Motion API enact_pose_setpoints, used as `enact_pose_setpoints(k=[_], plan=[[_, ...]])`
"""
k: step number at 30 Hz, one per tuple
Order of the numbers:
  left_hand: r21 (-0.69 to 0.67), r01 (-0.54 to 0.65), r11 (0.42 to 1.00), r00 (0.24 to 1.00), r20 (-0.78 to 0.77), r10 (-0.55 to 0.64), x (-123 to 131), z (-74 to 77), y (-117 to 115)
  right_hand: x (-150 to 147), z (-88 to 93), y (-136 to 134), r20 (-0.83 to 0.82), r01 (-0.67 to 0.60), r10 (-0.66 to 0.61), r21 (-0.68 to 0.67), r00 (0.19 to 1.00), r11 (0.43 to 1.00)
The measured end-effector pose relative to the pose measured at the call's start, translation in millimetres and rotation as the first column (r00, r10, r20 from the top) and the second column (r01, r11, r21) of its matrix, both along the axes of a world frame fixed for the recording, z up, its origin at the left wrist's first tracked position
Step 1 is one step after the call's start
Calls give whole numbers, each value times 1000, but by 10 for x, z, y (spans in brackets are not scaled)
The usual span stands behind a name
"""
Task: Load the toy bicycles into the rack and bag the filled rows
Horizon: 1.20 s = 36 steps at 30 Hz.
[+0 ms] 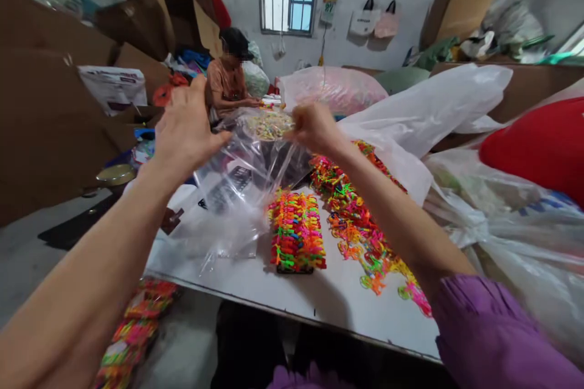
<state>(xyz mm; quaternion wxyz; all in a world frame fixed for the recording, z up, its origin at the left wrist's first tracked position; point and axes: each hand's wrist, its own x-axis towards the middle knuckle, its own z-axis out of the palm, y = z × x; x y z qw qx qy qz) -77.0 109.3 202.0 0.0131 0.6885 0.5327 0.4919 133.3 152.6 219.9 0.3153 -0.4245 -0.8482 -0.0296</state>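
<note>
A clear plastic bag [237, 188] hangs spread in front of me above the table. My right hand [314, 127] is closed at its upper right edge, gripping the film. On the upper left, my left hand [185, 124] is raised with its fingers stretched and its thumb apart, close beside the bag. Below the right hand stands a block of neatly stacked small colourful plastic toys [297, 231] on a dark base. Under my right forearm lies a loose heap of similar toys [347, 206], some spilling toward the table's front edge.
The white table [328, 298] ends just before my lap. Filled packs [137, 328] lie below on the left. Large plastic sacks [493, 206] crowd the right. Another person [228, 79] works across the table near a pile of small pieces [269, 126]. Cardboard boxes [50, 103] stand left.
</note>
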Motion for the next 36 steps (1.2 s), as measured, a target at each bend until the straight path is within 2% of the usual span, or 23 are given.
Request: enact_pose_setpoints(k=[1,3,5,6,8,9,11,13,14,15,16,17,18,19,20,22,23,24,25,27,30,33,36], plan=[[35,-15,999,994,-107,19,13,-58,-11,-86,-52,-65,55,-23,22,22,998,999],[8,-29,1000,963,-266,30,57,-185,9,-272,-163,-196,132,-78,67,76,989,994],[-51,-63,997,948,-316,44,93,-226,112,-389,-255,-214,174,-96,75,115,982,989],[-74,-69,995,963,-265,48,106,-189,193,-401,-289,-145,179,-89,67,116,981,989],[-98,-38,995,998,-47,33,140,6,385,-317,-317,167,140,-52,42,70,989,996],[-111,0,994,996,90,10,167,146,481,-220,-302,394,80,-23,20,30,997,999],[-109,71,991,971,237,-43,236,419,640,71,-204,894,-149,66,-72,-40,986,997],[-30,218,976,937,287,-200,295,540,752,432,-65,1304,-488,126,-136,-53,862,991],[20,320,947,908,277,-313,316,499,802,604,-24,1432,-651,85,-90,-39,754,996],[26,418,908,884,219,-413,334,381,858,751,-34,1501,-761,-10,0,-8,649,1000],[-13,458,889,882,132,-452,354,189,925,861,-111,1514,-826,-118,77,13,559,993],[-178,420,890,903,-22,-430,379,-65,1003,932,-264,1482,-850,-221,134,21,509,975],[-328,282,902,911,-202,-359,412,-362,1088,964,-489,1419,-847,-278,125,-28,517,960],[-385,221,896,903,-266,-337,454,-684,1174,967,-769,1337,-807,-294,76,-124,585,948],[-414,140,899,903,-319,-287,503,-1007,1251,953,-1080,1248,-717,-267,9,-248,698,931],[-458,15,889,896,-388,-215,609,-1593,1353,914,-1687,1078,-329,-104,-68,-478,942,872],[-470,-24,882,894,-405,-192,659,-1830,1370,906,-1940,1002,-97,22,-79,-491,992,871],[-478,-52,877,892,-417,-174,703,-2021,1364,907,-2143,929,63,109,-90,-480,994,870],[-483,-72,872,892,-422,-160,739,-2165,1336,916,-2293,857,167,164,-96,-464,981,870],[-482,-105,870,898,-421,-125,780,-2333,1224,939,-2465,691,240,219,-123,-432,963,875],[-447,-119,887,917,-391,-74,765,-2410,907,963,-2583,336,219,266,-197,-355,956,896],[-394,-82,915,939,-339,-62,682,-2511,384,992,-2762,-185,37,205,-202,-252,979,946],[-243,40,969,967,-234,-99,554,-2735,-253,1008,-3037,-813,-211,80,-120,-190,970,979]])
